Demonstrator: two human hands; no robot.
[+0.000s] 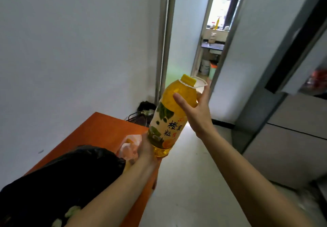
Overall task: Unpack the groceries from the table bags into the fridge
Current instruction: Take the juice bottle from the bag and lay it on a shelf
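one slip is the worry here: the bottle (pixel 168 120) of orange juice is full and smooth. the right hand (pixel 196 108) looks to hold it only lightly, so if the left hand (pixel 146 148) lets go too soon, i judge it could slide out and drop to the hard floor.

the bottle is in mid-air, tilted, with its yellow cap (pixel 188 80) toward 1 o'clock. the left hand grips the base at the 7 o'clock end. the right hand grips the shoulder under the neck, thumb across the front, fingers behind, one standing straight.

the bottle hangs about over the right edge of the table (pixel 99 129). the black bag (pixel 70 173) is at 8 o'clock and a clear bag (pixel 131 145) is just behind the left hand. what may be the fridge (pixel 292 138) stands at 3 o'clock, well apart.
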